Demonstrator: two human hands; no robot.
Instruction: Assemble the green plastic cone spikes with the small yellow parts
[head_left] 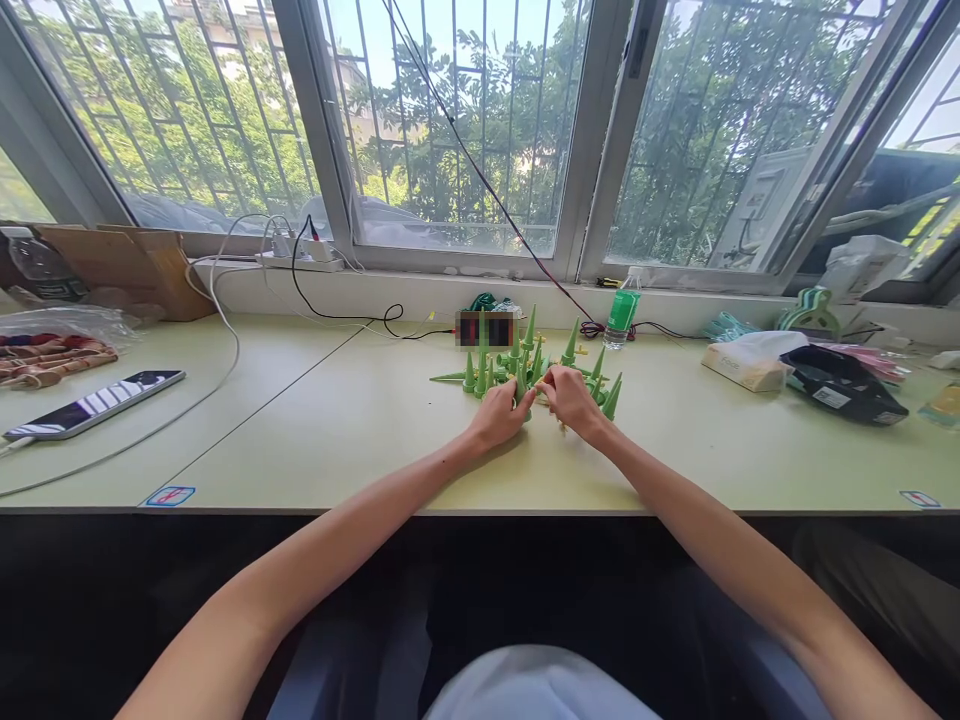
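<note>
Several green pointed plastic cones point(482, 365) stand and lie in a cluster at the middle of the table, with small yellow pieces among them. My left hand point(497, 414) is at the front of this cluster, thumb and fingers closed around one green cone point(523, 385). Close beside it, to the right, my right hand point(574, 402) pinches something small by that cone; it is too small to name and partly hidden by the fingers. More green cones point(611, 398) stick out behind and to the right of my right hand.
Behind the cones stands a green-labelled bottle point(622, 312). A tissue box point(745, 362) and a black item point(844, 385) lie right. On the left are a phone point(96, 403) with a white cable, bagged wooden pieces point(52, 358) and a cardboard box point(142, 268). A power strip point(300, 262) is by the window.
</note>
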